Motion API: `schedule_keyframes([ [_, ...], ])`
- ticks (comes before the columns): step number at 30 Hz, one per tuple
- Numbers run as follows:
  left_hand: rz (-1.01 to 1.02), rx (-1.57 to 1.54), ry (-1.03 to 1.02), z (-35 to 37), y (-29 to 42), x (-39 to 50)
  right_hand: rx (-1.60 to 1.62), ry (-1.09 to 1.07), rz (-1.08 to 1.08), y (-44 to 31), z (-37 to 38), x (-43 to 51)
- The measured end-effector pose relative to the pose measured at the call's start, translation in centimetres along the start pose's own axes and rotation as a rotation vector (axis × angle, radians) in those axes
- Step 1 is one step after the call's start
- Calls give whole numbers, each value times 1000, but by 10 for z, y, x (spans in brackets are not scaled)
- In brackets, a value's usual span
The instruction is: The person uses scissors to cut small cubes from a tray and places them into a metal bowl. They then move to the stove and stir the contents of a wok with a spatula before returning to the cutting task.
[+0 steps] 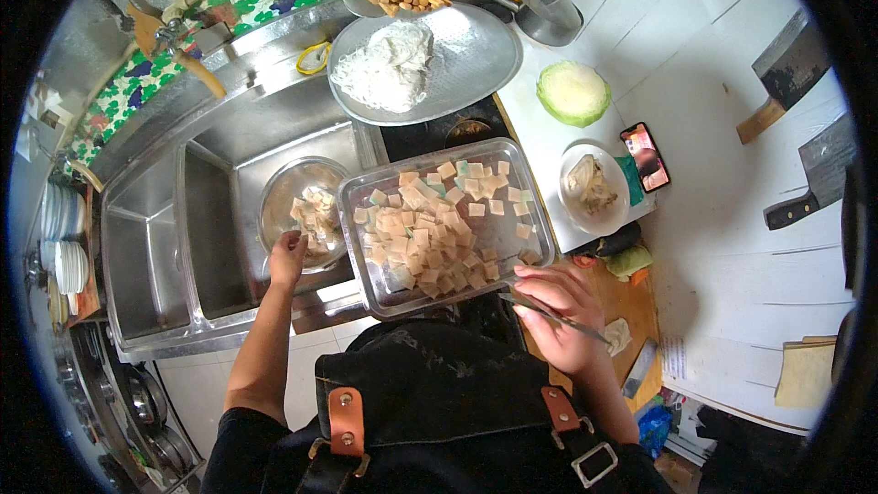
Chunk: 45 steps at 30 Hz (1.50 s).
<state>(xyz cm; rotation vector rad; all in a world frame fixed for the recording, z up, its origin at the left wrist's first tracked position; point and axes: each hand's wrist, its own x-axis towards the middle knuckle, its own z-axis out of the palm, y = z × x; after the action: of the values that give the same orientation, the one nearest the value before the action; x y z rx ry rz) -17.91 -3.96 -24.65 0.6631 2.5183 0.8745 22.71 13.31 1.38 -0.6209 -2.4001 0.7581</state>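
My left hand (288, 255) hangs over the near rim of a round metal bowl (266, 209) in the sink, its fingers curled. Whether a piece is pinched in them I cannot tell. Pale beige pieces (319, 209) lie heaped in that bowl. To the right, a clear plastic tray (504, 243) holds a pile of small square beige pieces (425, 233), a few of them bluish green. At the tray's near right corner, my right hand (566, 319) grips a slim metal tool (559, 317), which looks like tweezers.
The steel sink (192, 233) has two basins. Beyond the tray, white noodles (391, 68) rest on an oval metal platter (473, 48). A cut cabbage (573, 92), a plate of food (593, 216) and a phone (645, 156) are at right. Cleavers (792, 68) hang on the wall.
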Motion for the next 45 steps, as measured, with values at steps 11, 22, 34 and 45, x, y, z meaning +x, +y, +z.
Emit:
schedule_keyframes([
  [11,832,108,147,63,193,-25,43,67,85,-2,2,-7],
  [22,480,-634,-474,37,213,-71,73,37,127,-3,2,-12],
  [34,1064,-553,-266,-41,247,-123,172,-50,-25,-24,11,21],
  [45,966,-364,-229,-41,223,-119,49,-93,-136,-18,15,21],
])
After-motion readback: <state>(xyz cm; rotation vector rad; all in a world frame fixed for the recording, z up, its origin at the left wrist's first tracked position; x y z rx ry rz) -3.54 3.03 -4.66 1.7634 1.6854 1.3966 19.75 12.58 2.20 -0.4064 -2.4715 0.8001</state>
